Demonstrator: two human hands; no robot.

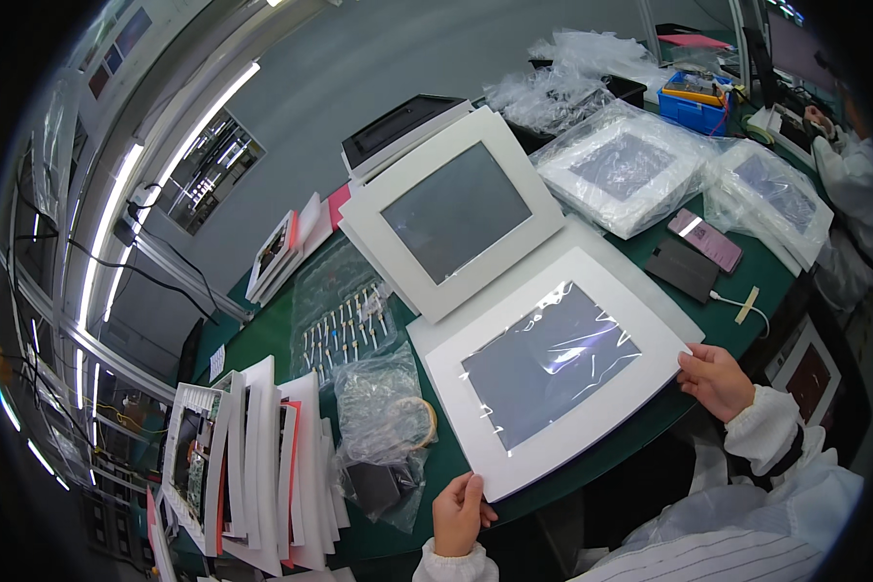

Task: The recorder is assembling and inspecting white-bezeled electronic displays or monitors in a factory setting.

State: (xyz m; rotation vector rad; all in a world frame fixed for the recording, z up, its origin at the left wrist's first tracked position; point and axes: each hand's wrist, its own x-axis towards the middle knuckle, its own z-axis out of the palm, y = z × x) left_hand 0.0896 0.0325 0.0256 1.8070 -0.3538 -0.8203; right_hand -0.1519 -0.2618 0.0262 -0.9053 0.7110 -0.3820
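Note:
A white-framed display panel (584,421) lies in front of me, its grey screen covered by a glossy clear film with wrinkled edges. My left hand (461,514) pinches its near left corner between thumb and fingers. At the right corner, my right hand (716,382) grips the edge, thumb on top. Under the panel's far side lies a white foam sheet (655,288). Just beyond, a second white-framed panel (543,209) leans tilted with its dark grey screen facing me.
Stacked panel housings and white sheets (252,466) stand at the left. Beside them are bagged parts (383,407) and rows of small connectors (344,330). Bagged panels (626,165), a phone (705,241), a black box (682,270) and a blue bin (691,112) occupy the right. A co-worker's hand (818,121) shows far right.

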